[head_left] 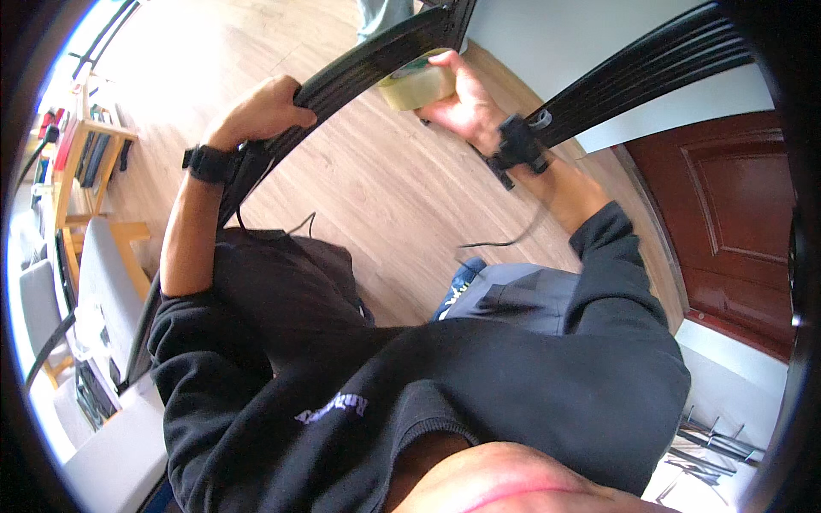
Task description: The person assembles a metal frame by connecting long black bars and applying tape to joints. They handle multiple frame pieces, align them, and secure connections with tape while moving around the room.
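A long black grooved bar (368,64) runs from beside my left leg up to the top of the view. My left hand (261,111) is wrapped round its near part, knuckles up. To the right, a wide roll of clear yellowish tape (419,88) sits in my right hand (466,103), held against the bar's side, with the thumb at its upper edge. Whether the tape's free end sticks to the bar cannot be made out. Each wrist wears a black band, and thin cables hang down from them.
Another black ribbed bar (641,73) stands right of my right wrist, against a pale surface. Farther right is a dark red-brown panelled door (727,222). A wooden shelf (73,171) with books and a grey seat (111,274) stand at left. Wood-look floor (376,188) lies below.
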### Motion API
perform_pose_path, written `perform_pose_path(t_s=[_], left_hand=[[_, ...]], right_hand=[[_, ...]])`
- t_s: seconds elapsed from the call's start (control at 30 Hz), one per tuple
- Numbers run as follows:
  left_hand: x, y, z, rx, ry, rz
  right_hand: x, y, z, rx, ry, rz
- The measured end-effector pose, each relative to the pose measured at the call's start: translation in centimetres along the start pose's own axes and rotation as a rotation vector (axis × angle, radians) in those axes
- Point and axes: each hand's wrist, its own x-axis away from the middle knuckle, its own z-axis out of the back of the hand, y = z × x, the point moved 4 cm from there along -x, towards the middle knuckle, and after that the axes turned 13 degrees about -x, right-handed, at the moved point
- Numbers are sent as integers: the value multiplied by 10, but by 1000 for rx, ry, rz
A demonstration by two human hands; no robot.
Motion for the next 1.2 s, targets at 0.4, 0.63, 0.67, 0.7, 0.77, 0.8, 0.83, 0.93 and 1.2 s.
perform_pose_path(t_s=[0.4, 0.63, 0.67, 0.7, 0.77, 0.8, 0.83, 0.93, 1.2], left_hand=[[11, 2, 10, -11, 113, -23], [17, 10, 8, 33, 33, 121], [16, 12, 9, 105, 34, 83], [17, 14, 8, 147, 12, 66], [14, 12, 7, 200, -81, 117], [13, 9, 5, 231, -136, 182], [13, 6, 4, 272, -181, 245], [8, 0, 2, 171, -253, 307], [5, 3, 2, 39, -230, 288]], right_hand=[[27, 29, 179, 1605, 594, 126], [25, 8, 218, 2690, 64, -168], [21, 3, 223, 2688, 26, -149], [17, -1, 233, 2691, 43, -278], [9, -7, 243, 2616, 29, -277], [6, -9, 248, 2554, 51, -280], [5, -9, 252, 2497, 72, -289], [1, -2, 259, 2533, 27, -274], [1, 12, 277, 2448, -26, -493]])
